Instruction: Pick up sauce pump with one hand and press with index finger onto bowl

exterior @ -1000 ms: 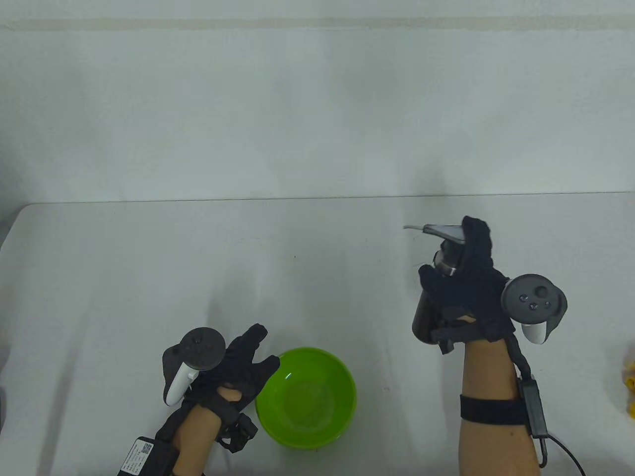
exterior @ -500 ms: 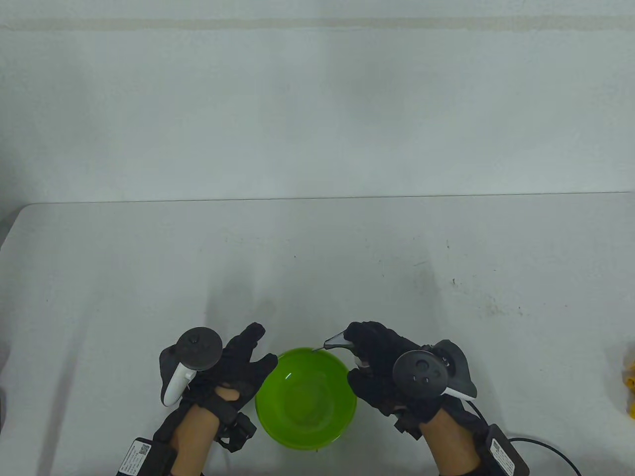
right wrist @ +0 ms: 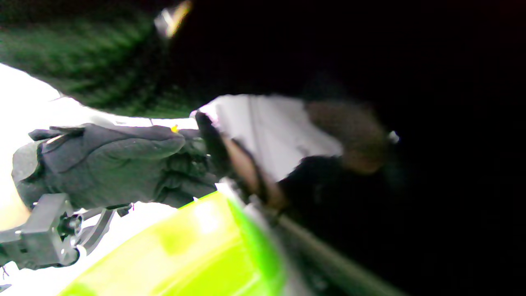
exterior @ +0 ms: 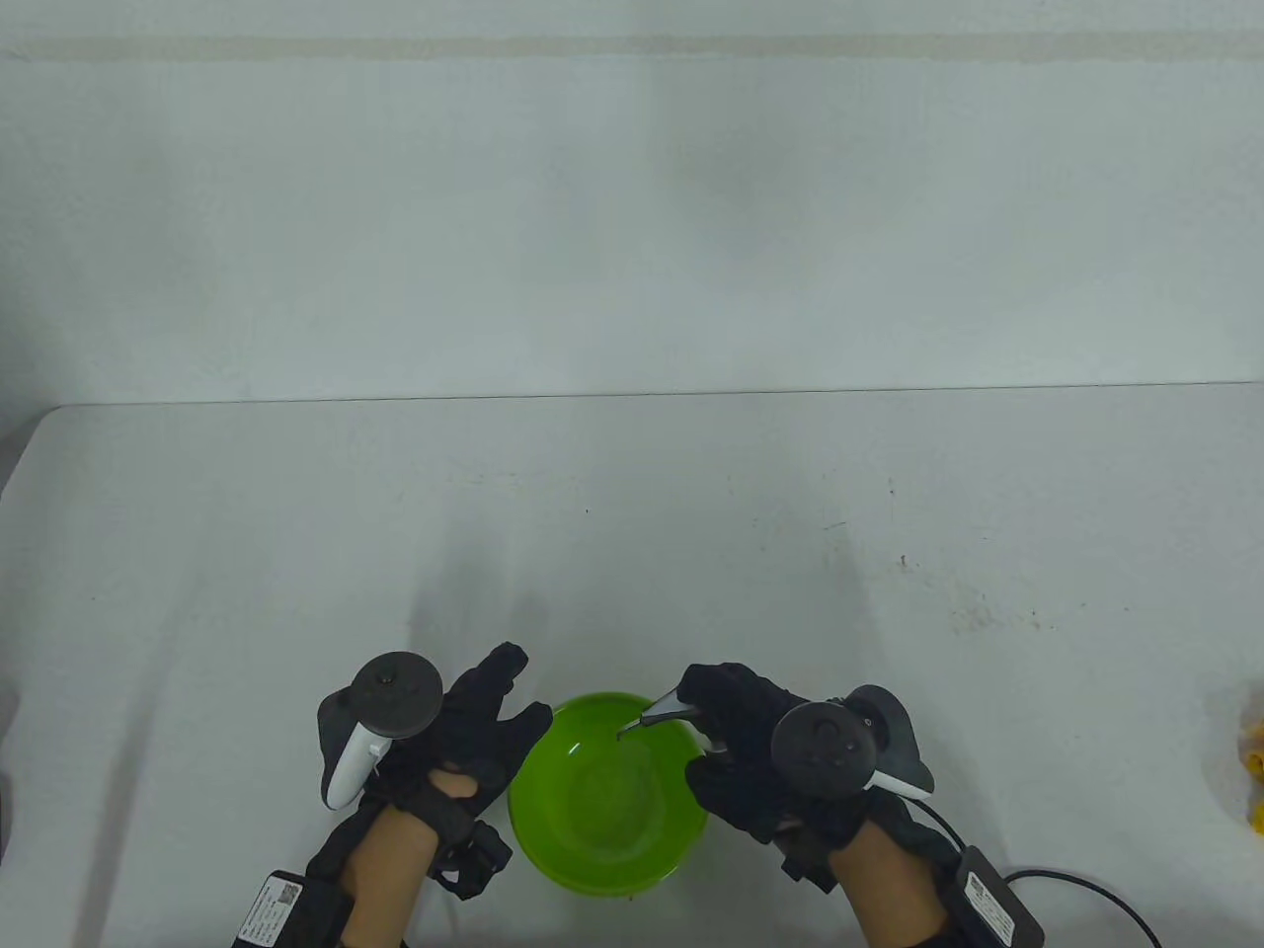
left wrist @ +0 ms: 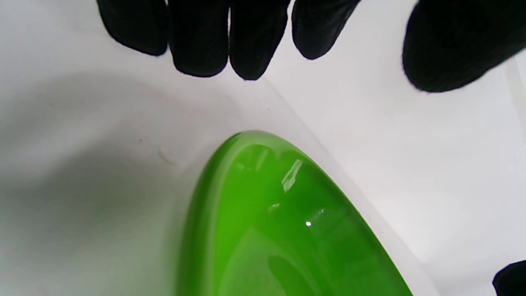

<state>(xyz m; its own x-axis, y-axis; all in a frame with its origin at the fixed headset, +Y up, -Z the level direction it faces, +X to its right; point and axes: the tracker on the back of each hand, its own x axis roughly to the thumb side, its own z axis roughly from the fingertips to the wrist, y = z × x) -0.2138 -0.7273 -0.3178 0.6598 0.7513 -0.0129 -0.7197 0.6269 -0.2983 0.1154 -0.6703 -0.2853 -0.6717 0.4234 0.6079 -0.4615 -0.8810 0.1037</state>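
Note:
A green bowl (exterior: 592,839) sits at the table's front edge, between my hands. My right hand (exterior: 750,741) grips the dark sauce pump bottle, tilted left. Only the pump's grey head and thin spout (exterior: 647,719) show, with the spout tip over the bowl's far right part. A finger lies over the pump head. The bottle body is hidden under the glove. My left hand (exterior: 484,726) rests open on the table at the bowl's left rim, holding nothing. In the left wrist view the bowl (left wrist: 263,222) lies below the spread fingertips (left wrist: 246,53). The right wrist view is dark and blurred, and shows the bowl (right wrist: 197,255).
A white table (exterior: 632,513) stretches back to a white wall. A yellow object (exterior: 1252,755) shows at the right edge. A black cable (exterior: 1086,889) trails from my right wrist.
My right hand carried the pump from the right middle of the table down to the bowl's right side, then tilted it so that the spout moved in over the bowl. My left hand stayed still.

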